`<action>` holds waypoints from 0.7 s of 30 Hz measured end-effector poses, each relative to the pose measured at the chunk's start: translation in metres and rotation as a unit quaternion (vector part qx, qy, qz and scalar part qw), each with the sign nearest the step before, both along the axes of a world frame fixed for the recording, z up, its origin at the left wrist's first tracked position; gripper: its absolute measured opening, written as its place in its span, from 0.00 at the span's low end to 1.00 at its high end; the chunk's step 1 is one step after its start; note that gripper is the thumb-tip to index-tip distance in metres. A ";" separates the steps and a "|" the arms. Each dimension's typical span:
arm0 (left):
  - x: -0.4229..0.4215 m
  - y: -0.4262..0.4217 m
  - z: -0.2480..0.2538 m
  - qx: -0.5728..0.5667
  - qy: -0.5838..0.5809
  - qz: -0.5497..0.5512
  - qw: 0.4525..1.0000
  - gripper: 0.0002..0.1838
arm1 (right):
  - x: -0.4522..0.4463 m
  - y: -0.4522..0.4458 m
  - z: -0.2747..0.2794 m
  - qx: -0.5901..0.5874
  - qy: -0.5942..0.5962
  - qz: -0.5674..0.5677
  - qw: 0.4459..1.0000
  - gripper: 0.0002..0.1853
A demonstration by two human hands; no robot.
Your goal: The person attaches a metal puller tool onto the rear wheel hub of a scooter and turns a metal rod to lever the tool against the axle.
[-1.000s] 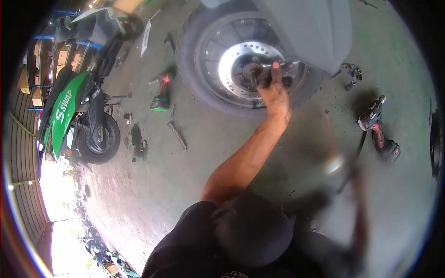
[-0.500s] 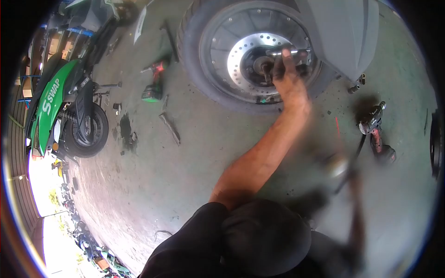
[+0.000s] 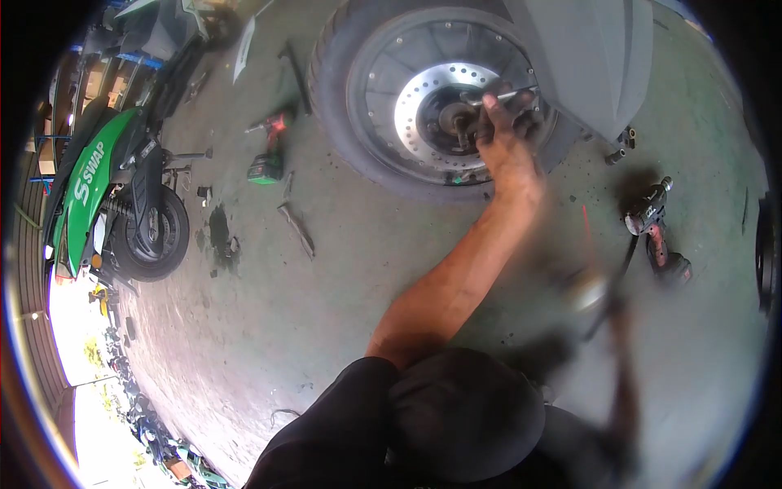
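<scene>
My left hand [image 3: 507,147], its fingers dark with grime, is at the hub of a large wheel [image 3: 383,106]. Its fingers are closed around a shiny metal rod [image 3: 511,95], whose kind I cannot make out. Behind the hand, a drilled brake disc [image 3: 413,130] rings the dark hub [image 3: 453,120]. Lower right, my right hand [image 3: 621,316] is smeared, so its fingers do not show. Close to it are a thin dark bar [image 3: 628,259] and a blurred whitish round thing [image 3: 586,289] with a thin red straw [image 3: 587,232]. Whether the hand holds either is unclear.
A grey body panel [image 3: 582,65] overhangs the wheel's right side. An impact wrench [image 3: 656,232] and sockets [image 3: 617,156] lie right on the floor. To the left are a cordless drill [image 3: 267,151], a hammer [image 3: 296,77] and a green scooter [image 3: 106,175].
The whole view has shifted slightly left. The metal rod in my left hand has tilted a little, its right end higher. My right hand stays in about the same place.
</scene>
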State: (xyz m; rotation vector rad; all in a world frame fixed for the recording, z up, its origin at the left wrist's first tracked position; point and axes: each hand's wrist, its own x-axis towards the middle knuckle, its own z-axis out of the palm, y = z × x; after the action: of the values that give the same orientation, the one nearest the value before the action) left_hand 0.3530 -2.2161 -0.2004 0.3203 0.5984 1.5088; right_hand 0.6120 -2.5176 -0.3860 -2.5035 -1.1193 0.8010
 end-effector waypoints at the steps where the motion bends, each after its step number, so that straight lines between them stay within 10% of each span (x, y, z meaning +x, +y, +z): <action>1: 0.000 -0.001 0.005 0.006 -0.018 -0.005 1.000 0.23 | 0.001 -0.001 -0.003 0.005 -0.004 0.005 1.000 0.24; 21: 0.002 0.008 0.009 -0.054 -0.066 -0.104 0.991 0.38 | 0.030 -0.038 -0.025 0.070 -0.059 -0.009 0.996 0.16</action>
State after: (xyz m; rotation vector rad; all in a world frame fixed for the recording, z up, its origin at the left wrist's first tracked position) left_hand 0.3550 -2.2081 -0.1919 0.1917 0.5220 1.2819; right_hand 0.6419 -2.5555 -0.4108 -2.4666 -1.1464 0.5557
